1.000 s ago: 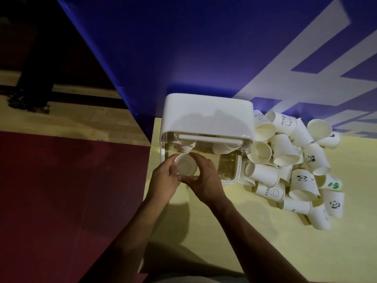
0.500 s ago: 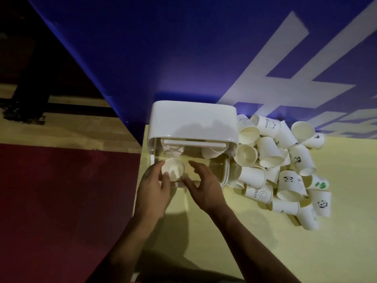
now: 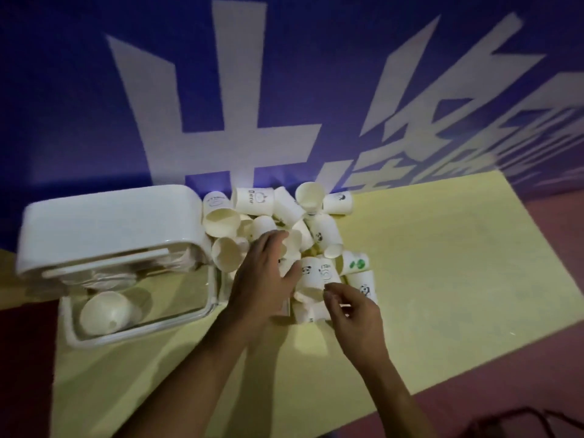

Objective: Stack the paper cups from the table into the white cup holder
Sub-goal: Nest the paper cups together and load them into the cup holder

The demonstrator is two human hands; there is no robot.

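Left hand [image 3: 265,275] reaches over a heap of paper cups [image 3: 284,235], fingers spread and resting on the topmost ones. Motion smears the picture, so it seems, though not surely, that they have closed round none. Right hand [image 3: 354,314] hovers just beside the near side of the heap, fingers loosely curled, thumb and forefinger close together, with nothing visible between them. The heap lies against the far edge of the yellow tabletop [image 3: 442,279], below a blue wall [image 3: 63,90] with large white lettering. Touching the heap on its left stands the white cup holder [image 3: 104,222], its solid top above a clear tray [image 3: 177,314]. One cup [image 3: 104,312] lies on its side in the tray, near the tabletop's left edge. The step in hand looks like choosing the next cup. It would go best to lift one loose cup off the top by its wall, gently, since paper crushes, then turn its mouth to match the cup in the tray so the two nest.
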